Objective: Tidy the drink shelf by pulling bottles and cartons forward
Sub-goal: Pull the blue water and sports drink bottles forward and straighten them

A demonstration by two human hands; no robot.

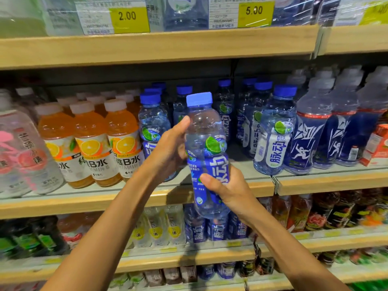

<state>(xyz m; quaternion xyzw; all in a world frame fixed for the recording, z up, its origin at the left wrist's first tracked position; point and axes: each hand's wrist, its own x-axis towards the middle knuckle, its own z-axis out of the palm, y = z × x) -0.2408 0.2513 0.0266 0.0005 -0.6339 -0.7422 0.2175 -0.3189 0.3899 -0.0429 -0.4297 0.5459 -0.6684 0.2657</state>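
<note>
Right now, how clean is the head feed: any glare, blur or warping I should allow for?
Head view: glare streaks the 5.00 price tag; the left and lower edges smear; the wooden shelf edge bows from the wide lens; the held bottle and both hands are sharp.

Blue-cap bottle: clear plastic, blue label with lime graphic, upright, slightly tilted, held off the shelf in front of its edge. Matching blue-cap bottles stand upright on the shelf behind, some at the front edge, others set further back.
</note>
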